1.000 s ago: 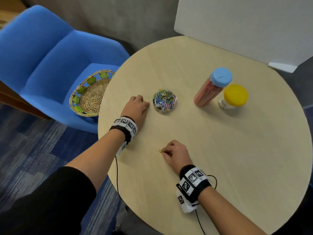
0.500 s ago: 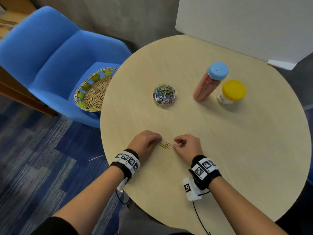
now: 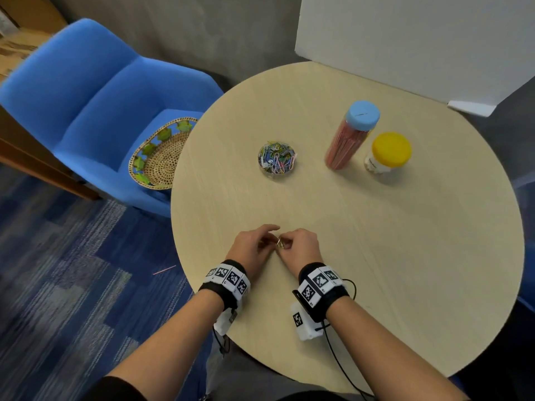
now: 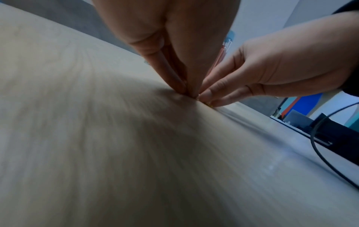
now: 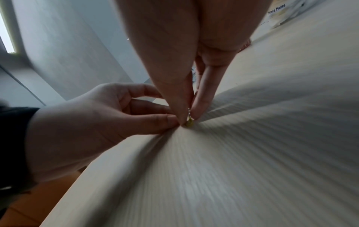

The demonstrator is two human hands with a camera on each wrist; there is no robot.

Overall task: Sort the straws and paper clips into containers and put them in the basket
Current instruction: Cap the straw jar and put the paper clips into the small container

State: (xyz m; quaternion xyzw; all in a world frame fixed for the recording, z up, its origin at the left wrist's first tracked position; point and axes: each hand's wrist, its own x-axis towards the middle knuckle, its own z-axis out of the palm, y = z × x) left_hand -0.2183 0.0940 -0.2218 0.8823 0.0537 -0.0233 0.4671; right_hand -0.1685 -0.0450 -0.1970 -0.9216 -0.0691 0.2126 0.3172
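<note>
Near the table's front edge my left hand [image 3: 270, 241] and right hand [image 3: 286, 246] meet fingertip to fingertip over small yellow paper clips [image 3: 278, 243]. In the right wrist view my right thumb and forefinger pinch a yellow clip [image 5: 189, 122] against the tabletop, and my left hand [image 5: 172, 121] pinches right beside it. The left wrist view shows my left fingertips [image 4: 182, 87] pressed together on the wood; what they hold is hidden. A clear round tub [image 3: 277, 159] of coloured paper clips stands mid-table. A tall jar of pink straws [image 3: 346, 143] has a blue lid.
A yellow-lidded jar [image 3: 388, 157] stands right of the straw jar. The woven basket [image 3: 162, 157] lies on the blue chair [image 3: 95, 111] left of the round table [image 3: 376, 270]. One pink straw [image 3: 164, 270] lies on the carpet. A white board [image 3: 405, 39] stands behind the table.
My left hand came back from beside the clip tub to the front edge. Both hands have closed in over the loose yellow clips, which lay bare between them half a second ago.
</note>
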